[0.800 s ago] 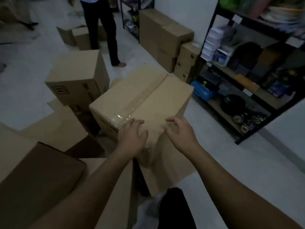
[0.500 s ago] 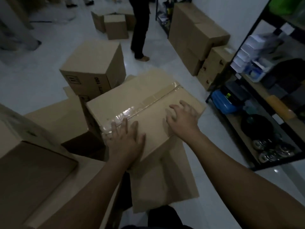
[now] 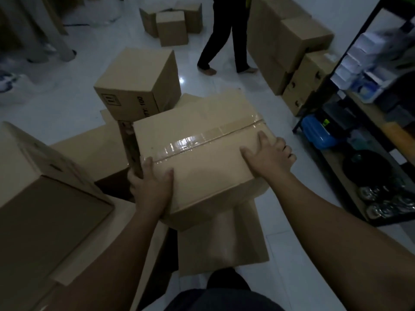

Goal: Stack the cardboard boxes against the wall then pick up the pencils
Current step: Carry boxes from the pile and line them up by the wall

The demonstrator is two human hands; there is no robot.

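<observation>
Dim light, murky detail. The left grip [image 3: 150, 187] curls over the near-left corner of the taped cardboard box [image 3: 202, 133], fingertips hidden down its side. The right grip [image 3: 270, 154] hooks the right edge, fingers folding out of sight. Glossy clear tape crosses the matte brown lid. The box sits over more cardboard [image 3: 224, 241] mid-floor [image 3: 67, 90], underside hidden. Stacked boxes [image 3: 289, 41] line the far wall, tops cut off.

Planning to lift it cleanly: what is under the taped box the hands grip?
More cardboard shows beneath the taped box, sticking out toward the wearer on the white floor. The box covers the rest, so whether that is a flat sheet or another box is unclear.
</observation>
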